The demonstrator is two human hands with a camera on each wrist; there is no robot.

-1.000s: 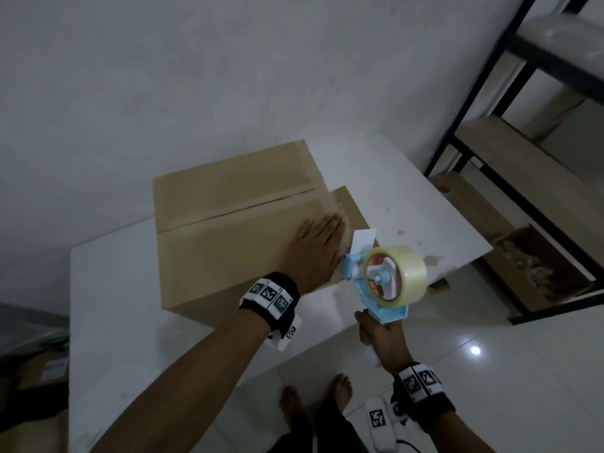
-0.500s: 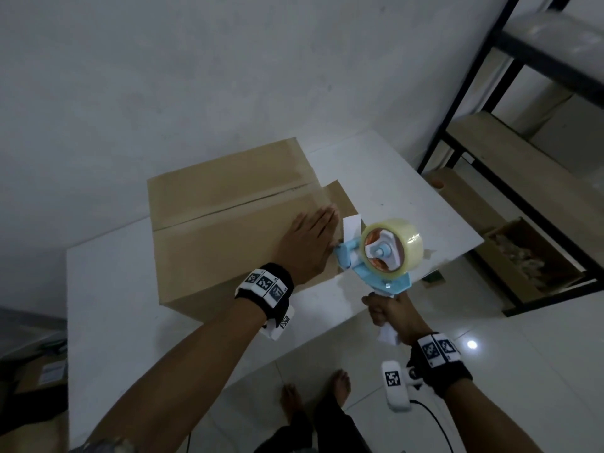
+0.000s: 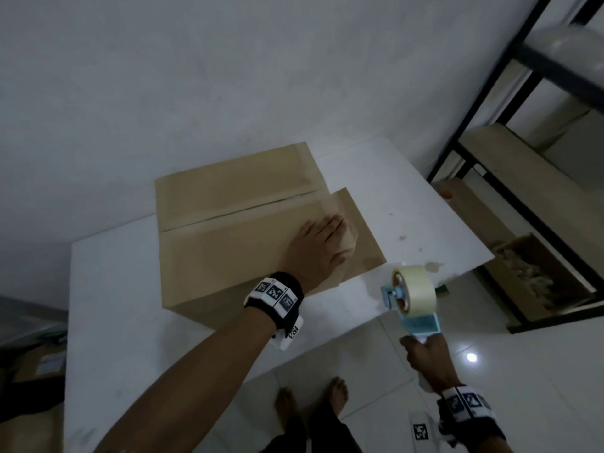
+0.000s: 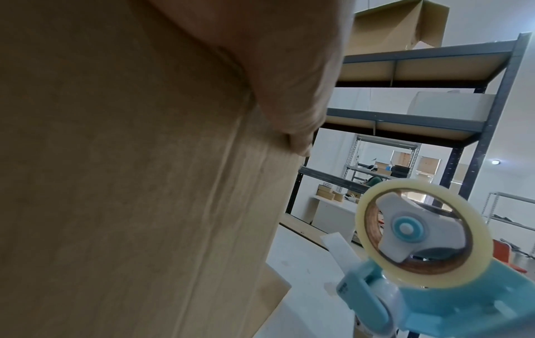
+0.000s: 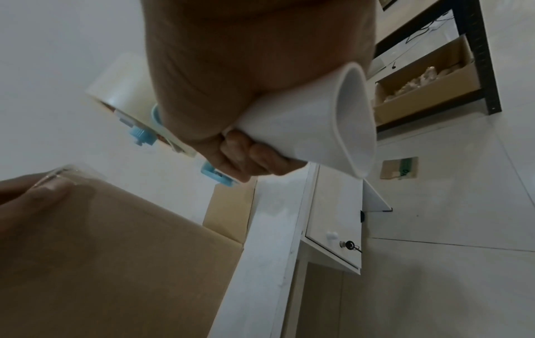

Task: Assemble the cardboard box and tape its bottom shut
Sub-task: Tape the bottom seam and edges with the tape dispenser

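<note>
A brown cardboard box point(image 3: 228, 223) stands on the white table point(image 3: 114, 305), flaps folded shut on top, with clear tape along the seam between them. My left hand point(image 3: 322, 246) lies flat with straight fingers on the box's right end, pressing the tape end over the edge. A loose flap point(image 3: 362, 237) sticks out to the right, under that hand. My right hand point(image 3: 425, 354) grips the white handle point(image 5: 312, 128) of a blue tape dispenser point(image 3: 413, 299) with a clear tape roll point(image 4: 420, 235), held off the box near the table's front right corner.
A black metal shelf rack point(image 3: 510, 103) stands to the right, with an open carton point(image 3: 536, 276) of packing material on its lowest level. The table's front edge is close to my bare feet point(image 3: 310, 400). A grey wall rises behind the table.
My right hand has pulled the dispenser away from the box's right end, down and to the right, so the roll now faces edge-on. The left hand stays flat on the box.
</note>
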